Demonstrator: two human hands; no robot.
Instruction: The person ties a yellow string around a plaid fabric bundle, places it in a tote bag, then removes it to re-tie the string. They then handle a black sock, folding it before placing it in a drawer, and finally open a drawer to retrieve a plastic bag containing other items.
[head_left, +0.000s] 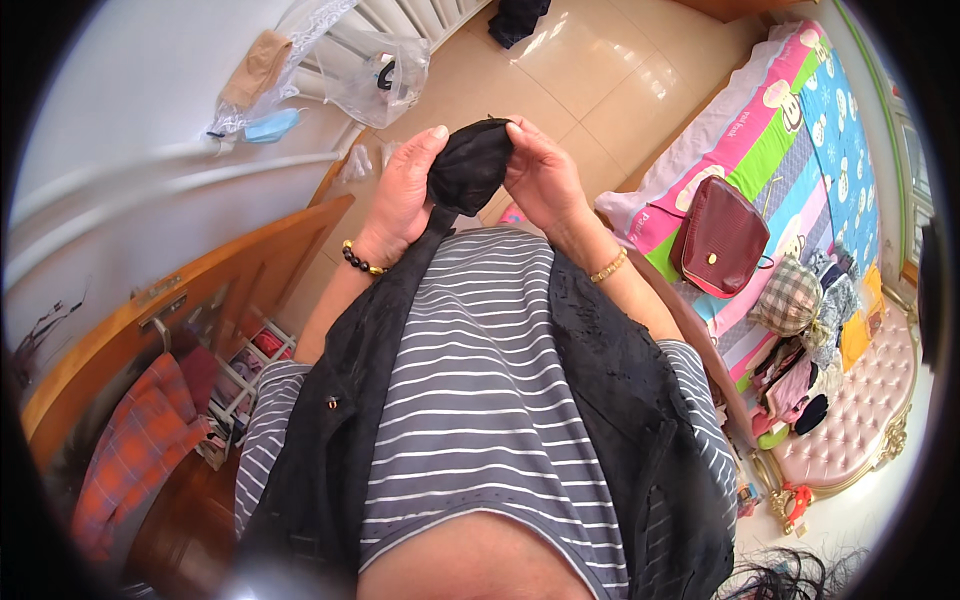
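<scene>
Both hands hold a small rounded piece of black cloth (469, 169) in front of my belly, over the tiled floor. At its left edge my left hand (405, 180) pinches it with thumb and fingers. The upper right corner is between the thumb and fingertips of my right hand (544, 165). Below the cloth, the black open vest (360, 330) that I wear comes close to it; I cannot tell whether the two are joined. Under the vest is a grey and white striped shirt (480, 360).
To the right, a bed (757, 161) bears a dark red bag (720, 236) and piled clothes (795, 360). A wooden door (247, 262) stands at left, with a plaid cloth (142, 442) hanging from it. A clear plastic bag (375, 82) hangs by the white radiator (442, 15).
</scene>
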